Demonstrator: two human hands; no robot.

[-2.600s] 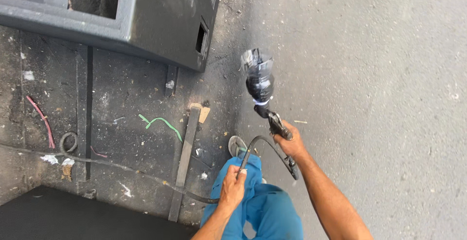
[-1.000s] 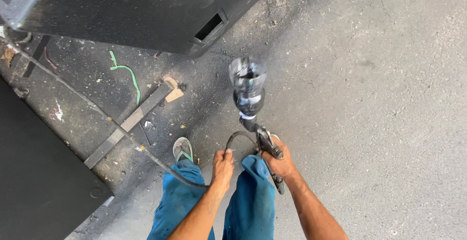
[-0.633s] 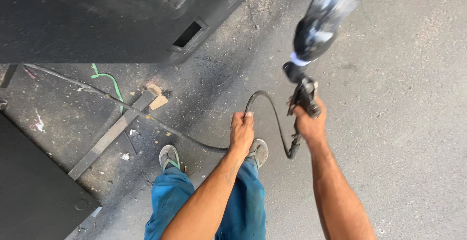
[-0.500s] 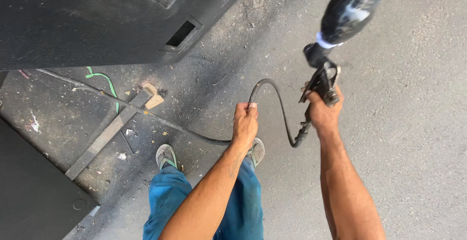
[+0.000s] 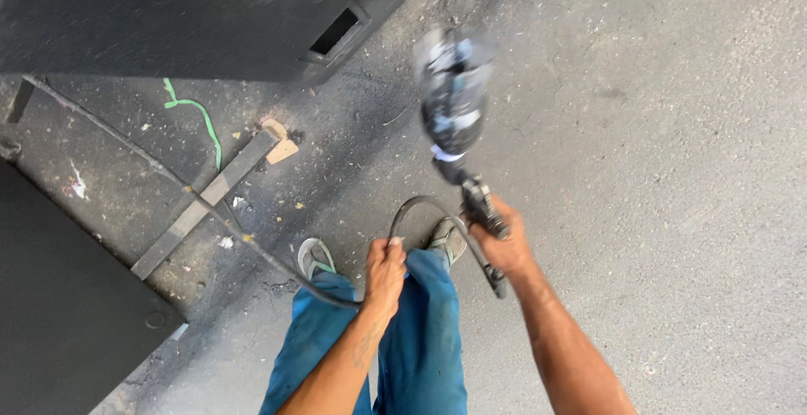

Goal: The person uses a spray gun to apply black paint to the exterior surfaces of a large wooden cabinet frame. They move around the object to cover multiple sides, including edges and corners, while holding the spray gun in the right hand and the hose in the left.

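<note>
The right hand (image 5: 503, 245) is closed around the handle of a spray gun (image 5: 471, 196), whose cup (image 5: 452, 95) points up and away and shows blurred. The left hand (image 5: 385, 270) pinches the black hose (image 5: 420, 206), which loops from the gun toward the legs and trails off across the floor (image 5: 672, 129). The nozzle points at bare pavement, well apart from the big black box (image 5: 210, 11) at upper left. No spray shows, so painting looks not yet under way; the hose is gathered and the gun is in hand.
</note>
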